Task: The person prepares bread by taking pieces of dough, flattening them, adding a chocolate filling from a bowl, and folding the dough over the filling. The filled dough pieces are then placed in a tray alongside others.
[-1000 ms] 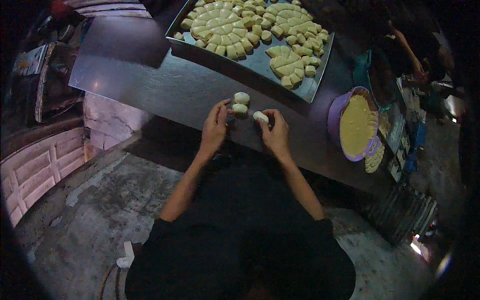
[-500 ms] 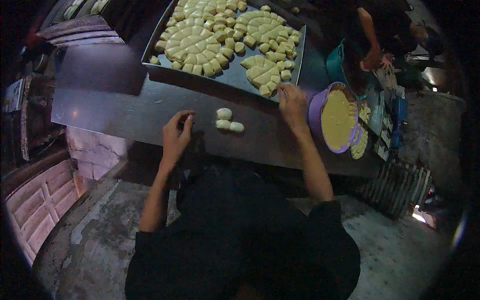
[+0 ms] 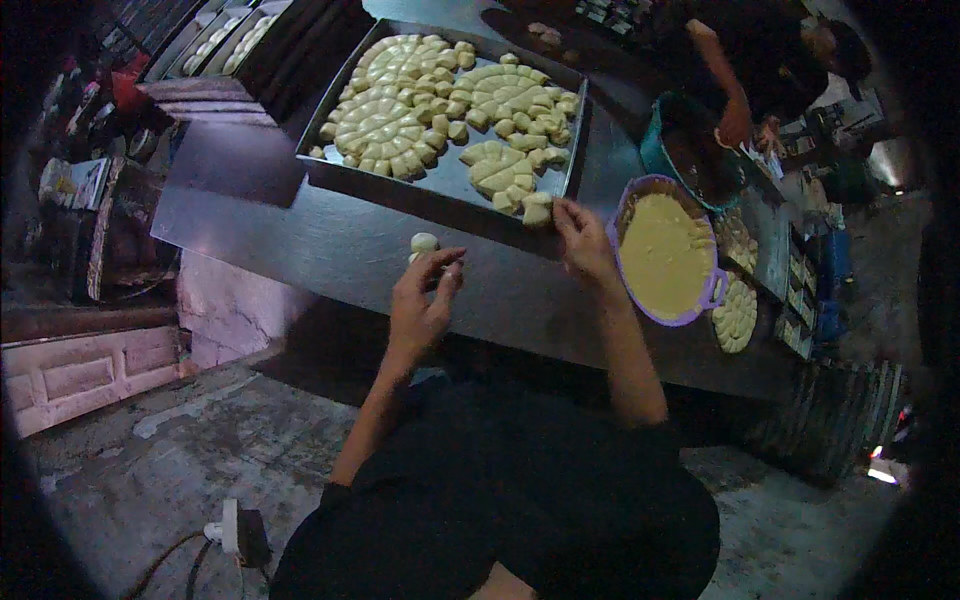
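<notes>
My right hand (image 3: 588, 243) is closed in a pinch on a pale yellow dough piece (image 3: 538, 208) at the near right corner of the metal tray (image 3: 400, 202). Cut yellow dough pieces (image 3: 385, 130) fill much of this tray, some in round clusters. My left hand (image 3: 422, 312) hovers over the table in front of the tray, fingers bent and thumb a little apart. Just beyond its fingers lies a small white dough ball (image 3: 424, 243); part of another shows beside it, and the hand hides the rest of that spot.
Right of my right hand stands a purple basin (image 3: 668, 250) of yellow batter, with a teal tub (image 3: 655, 155) behind it. A plaited-looking dough round (image 3: 735, 315) lies beside the basin. Another person's hand (image 3: 736, 122) is at the tub. Filled pans (image 3: 215, 45) stand at the far left.
My view has shifted. The left hand has moved right, over the white dough balls, now mostly hiding them. The right hand now has a dough piece at its fingertips, by the tray corner.
</notes>
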Motion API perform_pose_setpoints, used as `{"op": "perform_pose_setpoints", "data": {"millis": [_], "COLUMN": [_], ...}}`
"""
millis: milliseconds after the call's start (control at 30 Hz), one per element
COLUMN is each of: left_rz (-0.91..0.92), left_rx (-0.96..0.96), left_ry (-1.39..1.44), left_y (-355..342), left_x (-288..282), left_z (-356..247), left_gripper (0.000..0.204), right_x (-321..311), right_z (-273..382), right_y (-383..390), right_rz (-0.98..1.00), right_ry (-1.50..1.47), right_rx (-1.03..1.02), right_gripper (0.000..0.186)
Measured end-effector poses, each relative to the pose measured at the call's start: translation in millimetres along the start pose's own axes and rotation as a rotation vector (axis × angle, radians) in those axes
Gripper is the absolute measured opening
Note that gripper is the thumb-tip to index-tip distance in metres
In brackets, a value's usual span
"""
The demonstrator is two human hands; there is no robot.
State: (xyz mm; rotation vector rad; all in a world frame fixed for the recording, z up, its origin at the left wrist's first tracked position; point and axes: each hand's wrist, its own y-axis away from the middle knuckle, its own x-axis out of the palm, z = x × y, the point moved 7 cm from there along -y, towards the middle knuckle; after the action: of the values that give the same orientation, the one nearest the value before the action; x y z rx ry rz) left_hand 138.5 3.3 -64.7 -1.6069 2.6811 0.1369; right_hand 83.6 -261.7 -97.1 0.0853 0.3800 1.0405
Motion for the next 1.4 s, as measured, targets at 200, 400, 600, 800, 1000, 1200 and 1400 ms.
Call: {"op": "perform_pose_setpoints", "data": {"millis": [200,400,600,800,1000,1200,1400], "left_rz": [0.131,0.155,0.399,0.341,0.355,0.495,0.562], "left_rx": [0.169,0.514,1.187,0.670,0.099,-0.123,-0.344], "left_ry": [0.097,0.085,0.205,0.866,0.692,0.539,0.477], "left_y": [22.7,54.5,54.7,16.6,-58.1,-103.1,-137.5], "left_x": [124.7,179.9,216.1,236.6,257.4,244.8,229.6], "left_z": [-71.8,-129.0,-166.7,-115.5,-70.3,-16.0,30.9], "left_gripper": [0.024,0.025,0.059,0.058,0.104,0.038,0.024], "right_x": [-42.3,-111.6,-109.8,-101.1,-124.3,-239.7,-291.3], "right_z": [60.7,62.1,66.6,91.2,94.0,78.0,-27.5], "right_y": [128.2,163.5,172.9,151.8,67.7,-93.0,-169.2], "right_rz": [0.048,-0.123,-0.052,-0.064,0.016,-0.337,-0.091], "right_ry": [-0.406,-0.469,-0.743,-0.662,-1.141,0.879,0.886], "right_rx": [-0.275,-0.398,-0.512,-0.306,-0.222,-0.306,0.017], "right_gripper": [0.037,0.045,0.057,0.065,0.058,0.031,0.060]}}
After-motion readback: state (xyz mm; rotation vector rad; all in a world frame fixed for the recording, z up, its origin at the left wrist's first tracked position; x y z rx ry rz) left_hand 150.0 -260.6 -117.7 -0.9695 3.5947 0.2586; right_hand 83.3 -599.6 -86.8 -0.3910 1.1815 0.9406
